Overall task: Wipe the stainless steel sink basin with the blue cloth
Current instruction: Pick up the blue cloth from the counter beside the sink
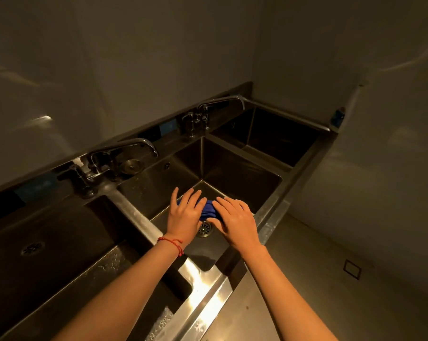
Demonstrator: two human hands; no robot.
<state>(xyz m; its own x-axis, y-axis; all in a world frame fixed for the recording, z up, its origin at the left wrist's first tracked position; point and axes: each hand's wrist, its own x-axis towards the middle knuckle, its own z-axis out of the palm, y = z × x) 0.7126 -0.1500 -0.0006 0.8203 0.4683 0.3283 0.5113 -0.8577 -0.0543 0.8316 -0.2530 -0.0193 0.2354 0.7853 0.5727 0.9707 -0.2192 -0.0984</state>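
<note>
Blue cloth [208,209] lies bunched and creased on the floor of the middle sink basin [235,168], just beyond the round drain strainer [204,228]; only a small patch shows between the two hands. Left hand [184,214] presses flat on its left part, fingers [192,196] spread apart and extended. Right hand [235,221] lies flat over its right part, fingers close together and pointing toward the left hand. Neither hand grips it. A red string bracelet [172,242] circles the left wrist. Similar basins flank it, with faucets [136,143] behind.
</note>
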